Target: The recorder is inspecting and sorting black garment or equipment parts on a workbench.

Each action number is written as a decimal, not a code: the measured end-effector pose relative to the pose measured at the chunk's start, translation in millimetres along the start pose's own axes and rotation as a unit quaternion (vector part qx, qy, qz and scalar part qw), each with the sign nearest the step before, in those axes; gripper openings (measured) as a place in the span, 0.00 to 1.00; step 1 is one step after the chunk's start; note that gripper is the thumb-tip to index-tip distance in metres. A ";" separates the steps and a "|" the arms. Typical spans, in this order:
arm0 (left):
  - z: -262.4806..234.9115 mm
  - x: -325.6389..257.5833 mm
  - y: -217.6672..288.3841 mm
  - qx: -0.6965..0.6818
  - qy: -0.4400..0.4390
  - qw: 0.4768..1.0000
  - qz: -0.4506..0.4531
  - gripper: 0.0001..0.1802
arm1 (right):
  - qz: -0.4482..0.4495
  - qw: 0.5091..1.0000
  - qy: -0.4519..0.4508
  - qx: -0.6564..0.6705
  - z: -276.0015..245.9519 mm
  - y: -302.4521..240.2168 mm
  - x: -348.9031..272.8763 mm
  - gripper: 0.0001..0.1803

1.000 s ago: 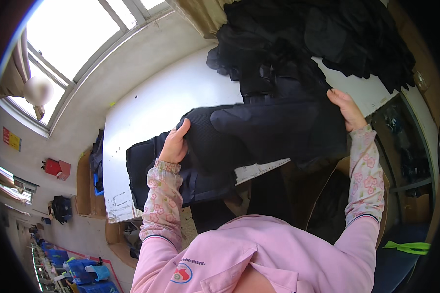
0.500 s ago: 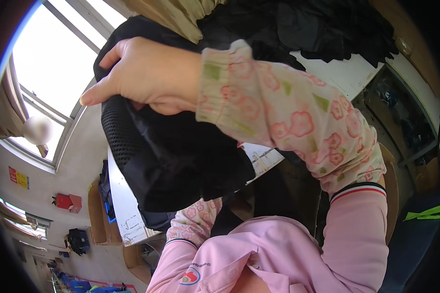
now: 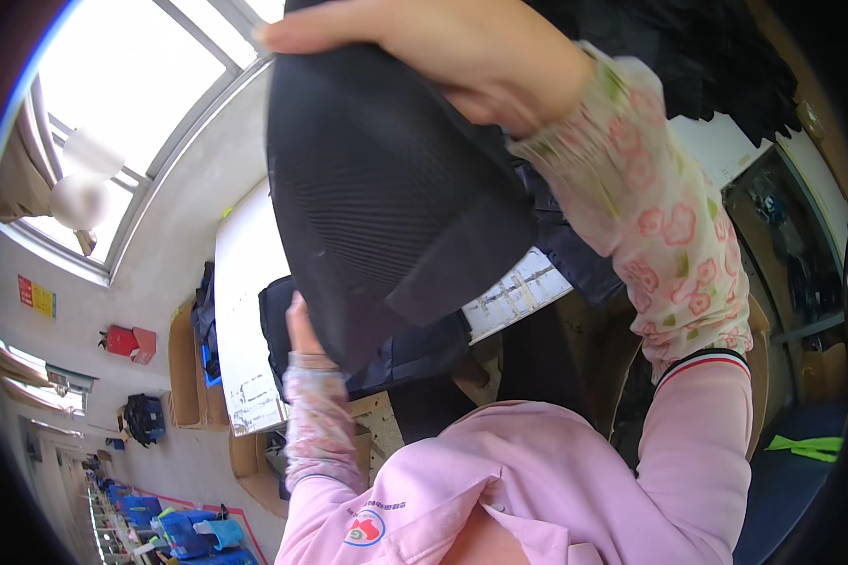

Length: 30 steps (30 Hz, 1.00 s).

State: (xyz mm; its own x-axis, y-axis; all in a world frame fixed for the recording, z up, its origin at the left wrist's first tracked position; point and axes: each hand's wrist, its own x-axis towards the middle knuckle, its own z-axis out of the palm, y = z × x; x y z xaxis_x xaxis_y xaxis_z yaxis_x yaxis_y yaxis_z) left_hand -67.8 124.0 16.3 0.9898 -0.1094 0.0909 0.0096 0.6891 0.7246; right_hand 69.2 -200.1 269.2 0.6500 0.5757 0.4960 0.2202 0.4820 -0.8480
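Note:
A black fabric piece with a ribbed, mesh-like panel hangs in front of me, a little blurred by motion. My right hand grips its upper edge, thumb stretched out to the left and the other fingers hidden behind the cloth. Low on the left is my left hand, beside the bottom corner of the piece. Only a thumb or finger of it shows; the fabric covers the rest. More folded black fabric lies below on the white table. Both forearms wear flowered sleeve covers.
A heap of black fabric lies at the far right. Cardboard boxes stand beside the table's left side. A bright window is at the upper left, and a green strip lies at the right.
My right hand has risen and moved right, lifting the black fabric piece and turning its ribbed side toward me. My left hand, hidden before, now partly shows at the left.

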 end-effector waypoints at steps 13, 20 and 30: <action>-148.1 -93.9 94.5 0.835 0.409 0.369 0.013 0.31 | 0.281 0.918 0.157 -0.233 16.4 369.6 -165.3 0.39; 61.5 -19.3 -51.1 0.810 -0.062 0.575 0.097 0.37 | 0.282 0.909 0.157 -0.264 4.5 356.9 -158.2 0.37; 26.2 -15.3 -111.8 0.857 -0.162 0.490 0.004 0.47 | 0.236 0.893 0.078 -0.374 -39.2 374.0 -30.2 0.22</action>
State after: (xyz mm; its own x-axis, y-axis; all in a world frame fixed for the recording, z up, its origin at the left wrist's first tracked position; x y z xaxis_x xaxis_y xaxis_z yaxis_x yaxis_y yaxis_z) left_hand -87.7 29.9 -48.2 0.9121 -0.4101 0.0005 -0.4012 -0.8922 0.2074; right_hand 160.4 -63.1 -70.3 0.8799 0.4704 0.0675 0.2811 -0.4008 -0.8720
